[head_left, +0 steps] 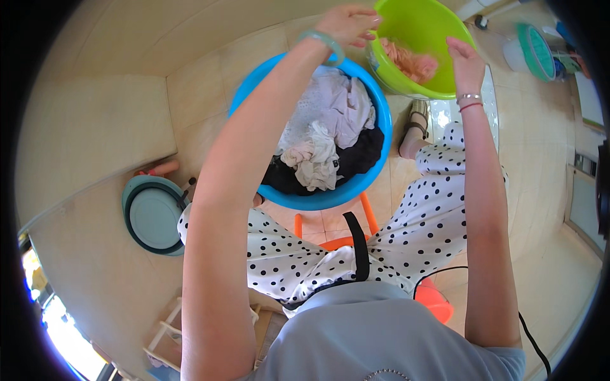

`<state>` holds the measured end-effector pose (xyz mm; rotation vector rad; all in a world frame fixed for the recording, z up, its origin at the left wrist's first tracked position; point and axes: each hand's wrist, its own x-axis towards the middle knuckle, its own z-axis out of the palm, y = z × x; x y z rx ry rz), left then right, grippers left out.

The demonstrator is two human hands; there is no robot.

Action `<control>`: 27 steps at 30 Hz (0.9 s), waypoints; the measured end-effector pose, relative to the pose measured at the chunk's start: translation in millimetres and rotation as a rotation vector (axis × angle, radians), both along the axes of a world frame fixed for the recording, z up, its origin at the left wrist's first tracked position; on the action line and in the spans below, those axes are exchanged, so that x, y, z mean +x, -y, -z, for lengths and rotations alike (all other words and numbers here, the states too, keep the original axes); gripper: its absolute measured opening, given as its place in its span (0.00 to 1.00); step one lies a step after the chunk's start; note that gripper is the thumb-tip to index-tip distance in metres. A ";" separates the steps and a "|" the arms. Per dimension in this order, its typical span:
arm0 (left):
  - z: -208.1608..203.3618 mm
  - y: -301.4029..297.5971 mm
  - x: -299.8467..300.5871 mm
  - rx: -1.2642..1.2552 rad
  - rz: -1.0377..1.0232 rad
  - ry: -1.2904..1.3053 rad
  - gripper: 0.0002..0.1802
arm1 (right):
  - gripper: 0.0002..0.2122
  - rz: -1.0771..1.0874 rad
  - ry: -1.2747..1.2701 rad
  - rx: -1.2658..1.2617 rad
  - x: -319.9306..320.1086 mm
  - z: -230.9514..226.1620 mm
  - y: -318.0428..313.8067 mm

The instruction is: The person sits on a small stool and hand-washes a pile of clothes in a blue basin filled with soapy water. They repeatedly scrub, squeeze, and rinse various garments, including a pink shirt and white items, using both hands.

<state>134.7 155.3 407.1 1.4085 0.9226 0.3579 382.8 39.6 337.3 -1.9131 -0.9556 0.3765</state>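
Observation:
A peach-pink cloth (410,61), slightly blurred, is inside the lime-green bucket (389,77) at the far right of centre. My left hand (349,24) hovers by the bucket's left rim, fingers apart and holding nothing; a pale green bangle circles its wrist. Over the right rim is my right hand (466,66), its fingers partly foreshortened, loosely bent, with nothing seen in them. Both hands are apart from the cloth. Below my left forearm, a blue basin (383,136) holds crumpled white clothes (337,105) and black cloth (362,152).
An orange stool (368,213) stands under the blue basin, between my legs. Left of me, a grey-green basin (152,216) leans near the wall. A red-orange object (435,301) is beside my right hip. A turquoise basket (537,52) stands at the far right.

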 end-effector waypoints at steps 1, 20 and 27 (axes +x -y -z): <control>5.8 -1.7 -18.1 -0.014 -0.030 -0.001 0.26 | 0.09 -0.043 0.073 -0.001 -13.1 -3.9 -0.9; 204.0 220.7 -201.2 -0.166 -0.031 -0.496 0.36 | 0.12 -0.594 -0.207 -0.506 -272.9 115.1 95.1; 132.5 191.5 -197.0 -0.308 -0.263 0.007 0.30 | 0.10 -0.682 -0.919 -0.377 -259.6 -21.0 45.2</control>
